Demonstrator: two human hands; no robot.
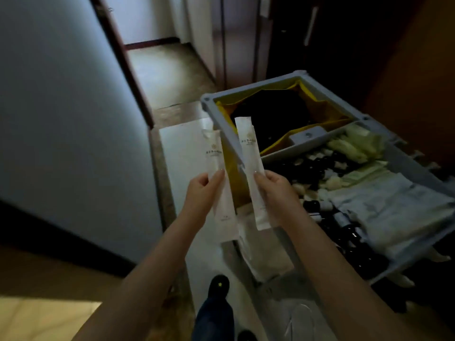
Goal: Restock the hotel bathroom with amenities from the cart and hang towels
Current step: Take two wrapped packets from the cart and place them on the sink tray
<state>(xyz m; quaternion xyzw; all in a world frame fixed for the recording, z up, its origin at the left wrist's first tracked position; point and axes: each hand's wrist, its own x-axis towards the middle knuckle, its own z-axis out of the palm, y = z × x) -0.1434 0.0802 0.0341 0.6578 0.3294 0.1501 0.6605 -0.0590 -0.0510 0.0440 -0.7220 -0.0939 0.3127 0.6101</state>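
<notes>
Your left hand (199,190) pinches white packet (214,153), right hand (273,190) second packet (248,143); long axes point far, parallel, apart; cart (406,158) lies right, nearer right hand.

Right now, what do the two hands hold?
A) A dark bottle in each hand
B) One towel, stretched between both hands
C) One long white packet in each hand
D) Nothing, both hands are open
C: the left hand pinches one white packet and the right hand pinches a second packet, both held up beside the cart.
</notes>
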